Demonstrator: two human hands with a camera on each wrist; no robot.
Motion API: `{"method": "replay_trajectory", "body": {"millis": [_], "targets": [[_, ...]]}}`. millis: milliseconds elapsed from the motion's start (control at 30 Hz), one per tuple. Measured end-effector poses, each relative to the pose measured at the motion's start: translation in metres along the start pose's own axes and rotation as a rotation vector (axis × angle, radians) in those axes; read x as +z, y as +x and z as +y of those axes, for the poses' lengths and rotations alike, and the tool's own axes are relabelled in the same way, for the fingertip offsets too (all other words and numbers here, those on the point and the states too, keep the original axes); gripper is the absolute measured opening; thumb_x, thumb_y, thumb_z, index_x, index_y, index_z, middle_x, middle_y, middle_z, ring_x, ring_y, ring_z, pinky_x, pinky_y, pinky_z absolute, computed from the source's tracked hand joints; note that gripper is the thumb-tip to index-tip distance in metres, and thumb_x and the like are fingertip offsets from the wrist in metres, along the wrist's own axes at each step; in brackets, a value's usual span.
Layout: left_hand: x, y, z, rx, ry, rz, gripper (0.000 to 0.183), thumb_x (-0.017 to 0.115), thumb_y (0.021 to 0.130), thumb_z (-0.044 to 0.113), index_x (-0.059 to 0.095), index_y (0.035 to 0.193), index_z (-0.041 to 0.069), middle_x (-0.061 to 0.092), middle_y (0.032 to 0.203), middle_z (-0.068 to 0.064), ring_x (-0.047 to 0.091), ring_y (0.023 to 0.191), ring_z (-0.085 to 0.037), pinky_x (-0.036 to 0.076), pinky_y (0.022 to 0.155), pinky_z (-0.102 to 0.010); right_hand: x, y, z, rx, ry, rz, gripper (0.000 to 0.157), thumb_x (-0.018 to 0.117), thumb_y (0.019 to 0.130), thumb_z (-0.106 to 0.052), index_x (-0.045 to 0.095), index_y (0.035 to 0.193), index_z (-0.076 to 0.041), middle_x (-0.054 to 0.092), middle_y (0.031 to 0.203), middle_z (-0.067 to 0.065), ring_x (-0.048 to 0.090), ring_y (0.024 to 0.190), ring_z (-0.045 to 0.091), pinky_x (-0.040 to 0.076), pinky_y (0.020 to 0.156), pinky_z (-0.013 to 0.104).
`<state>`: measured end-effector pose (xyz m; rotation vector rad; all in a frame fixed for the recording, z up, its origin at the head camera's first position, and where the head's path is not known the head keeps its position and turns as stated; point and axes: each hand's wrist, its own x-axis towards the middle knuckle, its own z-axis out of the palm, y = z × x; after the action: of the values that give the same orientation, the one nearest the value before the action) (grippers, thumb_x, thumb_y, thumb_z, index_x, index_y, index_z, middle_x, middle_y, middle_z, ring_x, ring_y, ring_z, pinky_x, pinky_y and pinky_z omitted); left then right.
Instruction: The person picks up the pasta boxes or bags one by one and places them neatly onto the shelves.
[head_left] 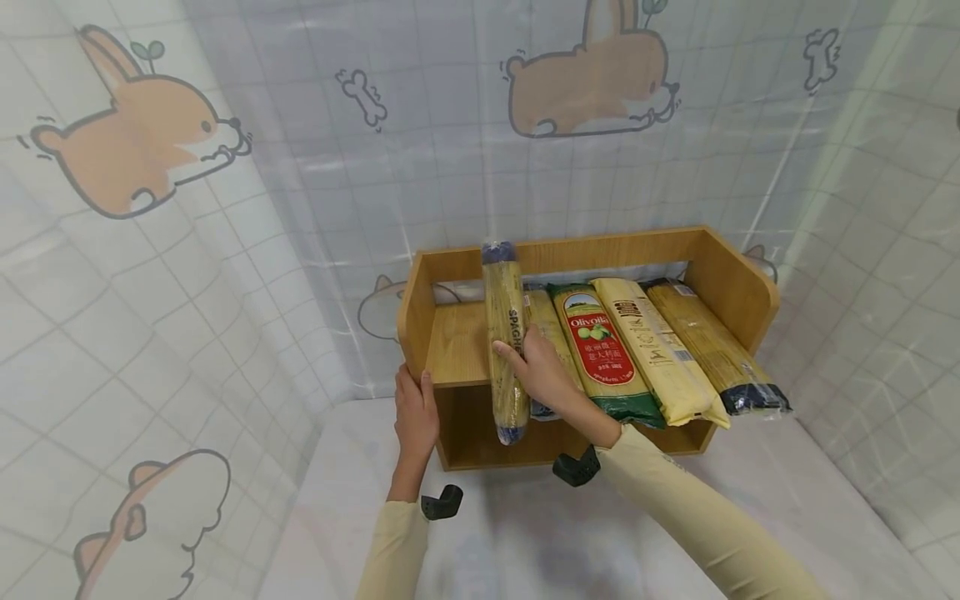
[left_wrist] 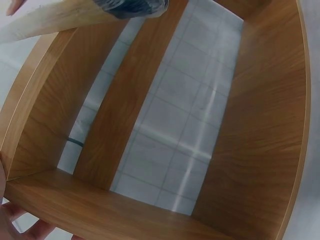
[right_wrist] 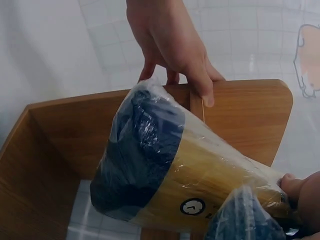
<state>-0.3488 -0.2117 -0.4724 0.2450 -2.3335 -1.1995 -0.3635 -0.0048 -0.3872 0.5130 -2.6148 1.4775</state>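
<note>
My right hand (head_left: 553,379) grips a clear pack of spaghetti (head_left: 501,292) with dark blue ends, thumb across its front. The pack stands tilted in front of the upper deck of a wooden shelf (head_left: 459,346), its lower end hanging past the deck's front edge. In the right wrist view, its blue end (right_wrist: 145,150) covers part of the shelf. My left hand (head_left: 417,417) holds the shelf's left side panel, thumb on the near side and fingers around the outside. Just right of the held pack lies another spaghetti pack (head_left: 546,321), partly hidden by my right hand.
Further right on the upper deck lie a green-and-red Olivoilà pack (head_left: 600,342), a cream-yellow pack (head_left: 652,342) and a clear pack with a dark end (head_left: 705,337). Their ends jut over the front edge. A lower compartment (head_left: 465,425) lies beneath; a patterned curtain (head_left: 420,167) hangs behind.
</note>
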Motion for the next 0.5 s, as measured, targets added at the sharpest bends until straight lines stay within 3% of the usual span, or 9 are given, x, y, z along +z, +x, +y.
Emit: {"method": "replay_trajectory", "body": {"millis": [133,267,400,500], "targets": [[0.0003,0.0004,-0.0001,-0.001,0.005,0.003,0.054,0.038,0.112,0.034,0.033,0.151,-0.003,0.047,0.148,-0.029,0.048,0.138,-0.048,0.043,0.099,-0.073,0.0000,0.0012,-0.0017,0.032,-0.002,0.008,0.077,0.055,0.106,-0.037,0.020,0.155,0.010,0.066,0.110,0.025,0.072,0.089,0.031,0.058,0.074,0.039],[0.0009,0.0002,-0.0004,-0.001,0.001,0.003,0.054,0.038,0.112,0.034,0.033,0.151,-0.002,0.047,0.148,-0.029,0.048,0.138,-0.048,0.043,0.099,-0.073,-0.0017,0.0038,-0.0020,0.026,0.026,0.031,0.089,0.058,0.105,-0.033,-0.002,0.163,-0.003,0.065,0.112,0.030,0.072,0.089,0.036,0.057,0.075,0.043],[0.0014,0.0005,-0.0010,-0.001,-0.004,-0.004,0.054,0.038,0.112,0.034,0.033,0.152,-0.001,0.047,0.148,-0.028,0.049,0.137,-0.048,0.043,0.099,-0.073,-0.0044,0.0071,-0.0001,-0.013,0.019,0.029,0.075,0.054,0.107,-0.029,0.007,0.165,-0.022,0.051,0.147,0.031,0.068,0.111,0.045,0.055,0.093,0.055],[0.0017,0.0012,-0.0023,-0.002,-0.006,-0.005,0.054,0.037,0.112,0.035,0.033,0.152,-0.001,0.047,0.148,-0.027,0.049,0.137,-0.047,0.044,0.099,-0.073,-0.0063,0.0090,0.0005,0.009,0.006,-0.020,0.057,0.048,0.109,-0.030,0.027,0.162,-0.026,0.058,0.134,0.021,0.067,0.099,0.038,0.053,0.088,0.051]]}}
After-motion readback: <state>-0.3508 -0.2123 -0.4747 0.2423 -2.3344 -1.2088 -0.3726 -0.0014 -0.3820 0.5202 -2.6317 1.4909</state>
